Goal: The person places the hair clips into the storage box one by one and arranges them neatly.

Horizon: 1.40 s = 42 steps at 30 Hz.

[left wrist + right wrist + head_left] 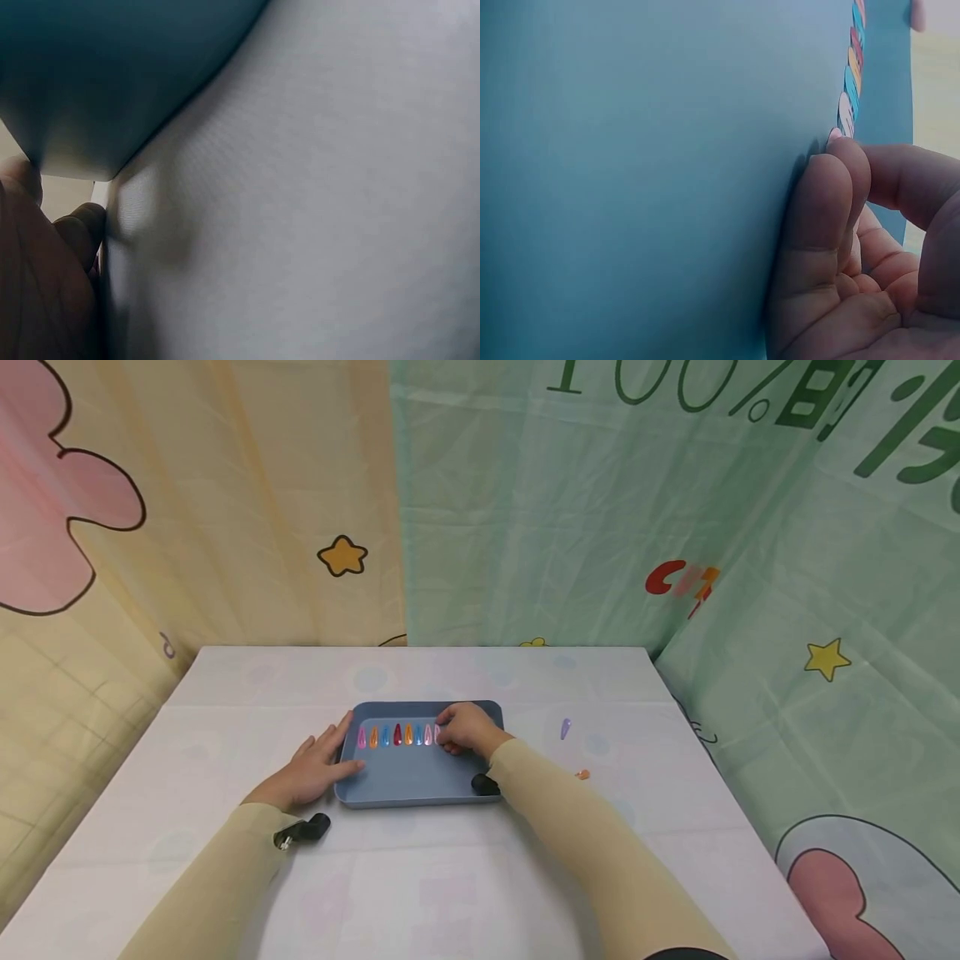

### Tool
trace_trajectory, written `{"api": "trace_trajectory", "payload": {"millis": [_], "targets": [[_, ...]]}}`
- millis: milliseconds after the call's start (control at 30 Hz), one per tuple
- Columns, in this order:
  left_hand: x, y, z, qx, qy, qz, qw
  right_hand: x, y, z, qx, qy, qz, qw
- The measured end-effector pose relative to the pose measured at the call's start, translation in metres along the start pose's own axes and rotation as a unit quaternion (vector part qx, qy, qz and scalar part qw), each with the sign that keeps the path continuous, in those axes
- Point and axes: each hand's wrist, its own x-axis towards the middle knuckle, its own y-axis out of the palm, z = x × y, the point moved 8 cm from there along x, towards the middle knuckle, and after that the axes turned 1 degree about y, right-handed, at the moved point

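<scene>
A blue-grey tray point(416, 781) lies on the table with a row of teardrop-shaped hair clips point(397, 734) across its upper half, in pink, orange, blue and red. At the right end of that row my right hand point(471, 728) pinches a pink hair clip point(834, 136) between its fingertips, low against the tray floor. Most of that clip is hidden by the fingers. My left hand point(311, 770) rests at the tray's left edge, fingers spread and fairly straight, thumb over the rim. The left wrist view shows the tray's side point(112, 82) close up beside that hand.
To the right of the tray, a purple hair clip point(566, 728) lies on the white tablecloth point(420, 877). Nearer, an orange one point(582, 774) shows partly behind the right sleeve. Printed curtains point(525, 527) hang behind the table and along its sides.
</scene>
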Motion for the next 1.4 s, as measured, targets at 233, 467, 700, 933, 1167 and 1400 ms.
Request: {"api": "trace_trajectory", "payload": {"millis": [233, 467, 700, 933, 1167, 1400], "targets": [[0.0, 0.001, 0.001, 0.0, -0.001, 0.0, 1.0, 0.0, 0.0, -0.001, 0.002, 0.006, -0.003, 1.0], [-0.002, 0.001, -0.002, 0.0, 0.003, 0.001, 1.0, -0.001, -0.002, -0.002, 0.023, 0.001, 0.009, 1.0], [-0.003, 0.0, -0.004, -0.002, 0.009, 0.0, 1.0, -0.007, -0.021, 0.007, 0.053, -0.015, 0.051, 0.997], [-0.003, -0.001, -0.005, 0.003, 0.008, -0.002, 1.0, -0.022, -0.066, 0.021, 0.073, -0.053, 0.068, 0.994], [-0.002, -0.002, -0.007, 0.003, 0.009, 0.0, 1.0, -0.033, -0.131, 0.004, 0.04, -0.076, 0.007, 0.996], [-0.001, -0.001, -0.006, 0.011, 0.013, 0.0, 0.9999, -0.04, -0.183, -0.044, -0.07, -0.068, -0.03, 0.995]]}}
